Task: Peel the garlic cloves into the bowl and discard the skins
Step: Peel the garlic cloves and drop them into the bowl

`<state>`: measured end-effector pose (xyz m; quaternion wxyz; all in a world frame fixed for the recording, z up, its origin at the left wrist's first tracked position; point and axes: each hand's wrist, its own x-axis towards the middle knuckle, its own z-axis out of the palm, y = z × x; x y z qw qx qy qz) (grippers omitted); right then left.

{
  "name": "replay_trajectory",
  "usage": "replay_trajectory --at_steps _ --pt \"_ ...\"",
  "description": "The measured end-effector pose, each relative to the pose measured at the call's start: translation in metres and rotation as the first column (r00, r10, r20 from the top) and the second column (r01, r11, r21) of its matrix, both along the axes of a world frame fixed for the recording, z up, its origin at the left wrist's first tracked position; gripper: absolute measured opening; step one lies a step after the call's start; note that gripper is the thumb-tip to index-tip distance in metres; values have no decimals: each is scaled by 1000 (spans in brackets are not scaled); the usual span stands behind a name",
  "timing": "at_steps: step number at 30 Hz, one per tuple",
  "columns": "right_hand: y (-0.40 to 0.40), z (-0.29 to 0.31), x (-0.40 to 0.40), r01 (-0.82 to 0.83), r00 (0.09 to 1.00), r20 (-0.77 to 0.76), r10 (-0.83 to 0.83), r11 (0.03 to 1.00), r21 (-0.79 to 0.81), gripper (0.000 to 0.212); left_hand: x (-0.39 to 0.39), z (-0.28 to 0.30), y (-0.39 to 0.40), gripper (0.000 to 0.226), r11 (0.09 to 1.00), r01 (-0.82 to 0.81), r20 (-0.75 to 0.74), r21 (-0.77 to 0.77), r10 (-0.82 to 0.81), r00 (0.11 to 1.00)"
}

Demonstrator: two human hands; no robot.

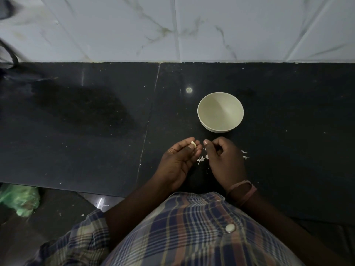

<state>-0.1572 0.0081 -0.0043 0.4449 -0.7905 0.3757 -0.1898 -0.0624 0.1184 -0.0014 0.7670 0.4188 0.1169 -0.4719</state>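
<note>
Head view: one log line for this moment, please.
left hand pinches garlic clove | right hand curled, contents unclear | bowl empty | skins on counter

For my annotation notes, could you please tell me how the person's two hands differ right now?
The left hand pinches a pale garlic clove at its fingertips; the right hand is curled, and I cannot tell whether it holds anything. The right wrist wears a brownish band; the left wrist is bare. Both hover over the black countertop, near the scattered white skins.

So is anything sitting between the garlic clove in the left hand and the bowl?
Nothing visible does. The left hand pinches the garlic clove just short of the bowl, with only bare black counter between; the skins lie nearer the person.
</note>
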Motion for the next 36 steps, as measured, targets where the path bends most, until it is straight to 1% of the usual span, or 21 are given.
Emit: replay_trajectory --at_steps 2,4,6,8,11,12,16,18,20,25,29,32,36 --pt "-1 -4 -1 -26 1000 -10 27 1000 10 18 -1 0 0 31 1000 1 22 -2 -1 1000" --pt "-1 -7 -2 -52 999 0 52 998 35 2 -1 -1 0 28 1000 -10 37 12 10 999" --pt "-1 -7 -2 -76 997 20 75 996 43 18 0 -2 1 26 1000 -19 63 20 18 998" --pt "-1 -5 -2 -89 995 39 87 995 39 23 0 -1 1 28 999 -19 104 30 16 994" --pt "0 -2 -1 -94 993 74 90 994 52 17 -1 -1 1 22 997 -17 162 70 5 987" --pt "0 -1 0 -95 991 95 92 995 31 15 -1 -1 1 21 996 -16 179 86 0 984" --pt "4 5 1 -114 980 158 120 993 -42 10 -1 0 2 21 995 -10 237 102 -15 971" --pt "5 6 2 -125 978 162 135 990 -70 9 -2 2 2 25 994 -1 263 105 -27 964" --pt "5 5 2 -125 977 165 136 989 -77 8 -2 2 3 24 992 5 300 128 -44 953" --pt "5 6 2 -112 983 141 119 992 -57 5 -2 4 5 21 976 5 426 216 -98 900" --pt "5 6 3 -97 987 119 105 993 -64 5 -3 8 7 21 958 17 551 287 -180 815" --pt "5 7 3 -73 992 98 78 996 -51 5 -3 9 6 21 950 26 568 312 -209 796" --pt "6 7 2 -52 996 69 51 999 6 6 -5 9 7 20 947 47 572 316 -230 788"
